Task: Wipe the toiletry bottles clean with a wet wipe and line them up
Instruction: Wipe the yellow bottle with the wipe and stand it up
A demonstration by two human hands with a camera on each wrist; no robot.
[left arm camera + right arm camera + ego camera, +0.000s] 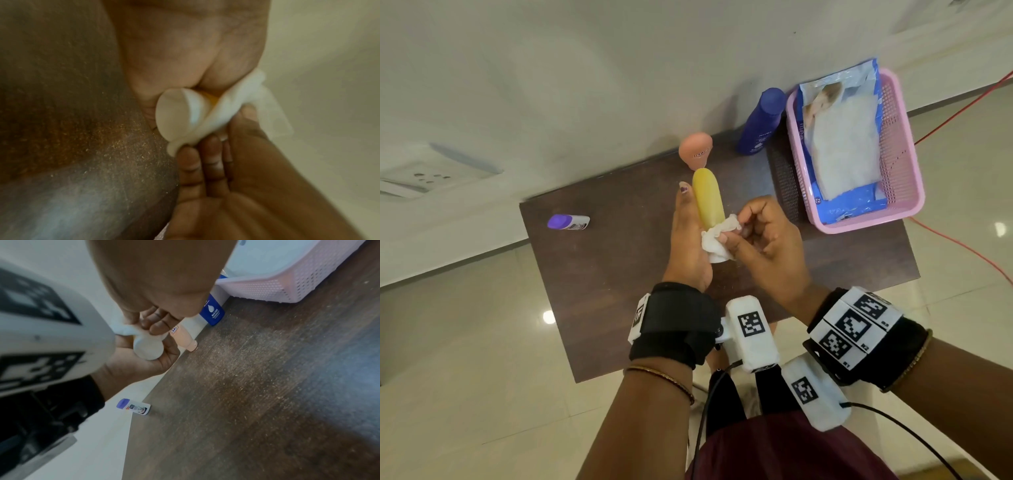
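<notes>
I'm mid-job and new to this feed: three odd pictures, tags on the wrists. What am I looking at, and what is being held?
No machine here: a person works with bare hands, with a camera and printed tags strapped to each wrist. The wide picture comes from a head camera looking down; the other two look along each hand. The left hand holds a yellow bottle, white cap towards the person. The right hand pinches a wet wipe against the cap end. On the dark table stand a peach bottle, a blue bottle and a small purple-capped bottle, beside a pink basket holding the wipes pack.
</notes>
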